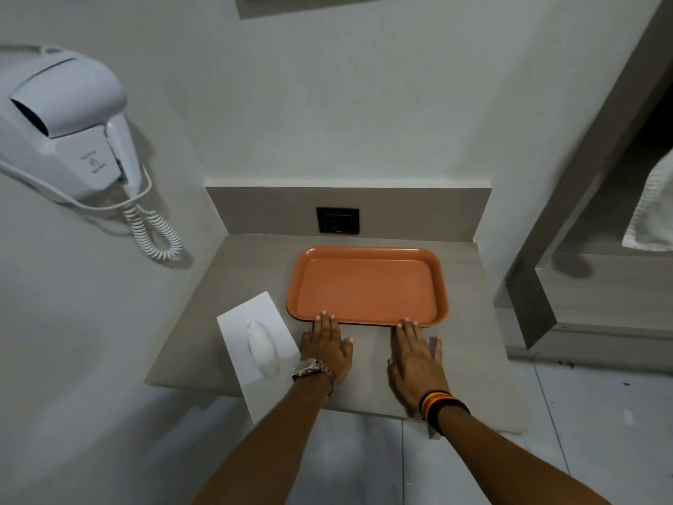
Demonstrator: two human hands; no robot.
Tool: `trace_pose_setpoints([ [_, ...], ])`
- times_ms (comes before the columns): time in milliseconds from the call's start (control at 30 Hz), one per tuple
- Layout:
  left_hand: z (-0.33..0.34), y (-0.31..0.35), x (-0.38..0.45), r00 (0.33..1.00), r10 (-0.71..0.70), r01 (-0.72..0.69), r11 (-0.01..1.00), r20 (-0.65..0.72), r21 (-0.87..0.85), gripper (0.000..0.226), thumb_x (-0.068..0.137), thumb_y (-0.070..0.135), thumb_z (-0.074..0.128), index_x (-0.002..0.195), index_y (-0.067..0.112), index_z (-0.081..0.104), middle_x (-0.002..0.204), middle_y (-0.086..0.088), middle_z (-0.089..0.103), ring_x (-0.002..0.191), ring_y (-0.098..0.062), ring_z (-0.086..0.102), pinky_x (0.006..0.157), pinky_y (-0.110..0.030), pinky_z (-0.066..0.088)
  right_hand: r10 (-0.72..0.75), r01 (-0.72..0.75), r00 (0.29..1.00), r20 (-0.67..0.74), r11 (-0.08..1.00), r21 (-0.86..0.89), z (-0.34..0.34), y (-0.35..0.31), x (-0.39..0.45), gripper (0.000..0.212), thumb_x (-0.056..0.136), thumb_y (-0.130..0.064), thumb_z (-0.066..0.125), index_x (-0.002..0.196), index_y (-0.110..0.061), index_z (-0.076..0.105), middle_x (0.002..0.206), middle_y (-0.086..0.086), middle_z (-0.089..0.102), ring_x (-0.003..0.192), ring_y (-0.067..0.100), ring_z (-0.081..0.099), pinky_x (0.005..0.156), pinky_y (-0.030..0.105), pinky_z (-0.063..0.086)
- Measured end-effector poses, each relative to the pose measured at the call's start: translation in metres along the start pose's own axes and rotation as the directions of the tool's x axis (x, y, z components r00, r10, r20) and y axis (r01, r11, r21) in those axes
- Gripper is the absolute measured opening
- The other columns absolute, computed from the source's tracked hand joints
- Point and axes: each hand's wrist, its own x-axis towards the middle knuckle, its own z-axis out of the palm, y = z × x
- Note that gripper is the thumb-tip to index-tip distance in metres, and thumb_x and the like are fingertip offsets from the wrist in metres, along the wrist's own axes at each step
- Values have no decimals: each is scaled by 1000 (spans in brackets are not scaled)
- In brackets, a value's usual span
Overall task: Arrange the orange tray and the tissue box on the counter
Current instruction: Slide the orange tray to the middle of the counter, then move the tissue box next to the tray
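An empty orange tray lies flat on the grey counter, toward the back right. A white tissue box sits at the front left, turned at an angle and jutting over the counter's front edge. My left hand rests palm down on the counter, fingertips touching the tray's near rim, with the tissue box just to its left. My right hand also lies flat, fingertips at the tray's near rim toward the right. Neither hand holds anything.
A white wall-mounted hair dryer with a coiled cord hangs on the left wall. A black power outlet sits in the backsplash behind the tray. A white towel hangs at the right, beside a grey ledge.
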Motion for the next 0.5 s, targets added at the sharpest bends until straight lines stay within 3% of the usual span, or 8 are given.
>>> trace_pose_setpoints([
  [167, -14, -16, 28, 996, 76, -79, 995, 53, 58, 67, 103, 45, 18, 160, 16, -5, 169, -2, -11, 157, -18, -7, 125, -48, 1, 16, -16, 1000, 5, 1000, 2, -2, -1, 19, 75, 98, -31, 41, 161, -14, 4, 170, 5, 0, 157, 22, -1, 124, 60, 4],
  [500, -19, -30, 59, 991, 130, -132, 988, 35, 84, 68, 102, 47, 14, 159, 19, -10, 168, 2, -16, 156, -16, -11, 125, -49, -3, 44, -45, 999, 12, 999, 19, -5, -6, 50, 73, 99, -29, 41, 161, -15, 3, 170, 4, -1, 157, 22, -2, 123, 60, 0],
])
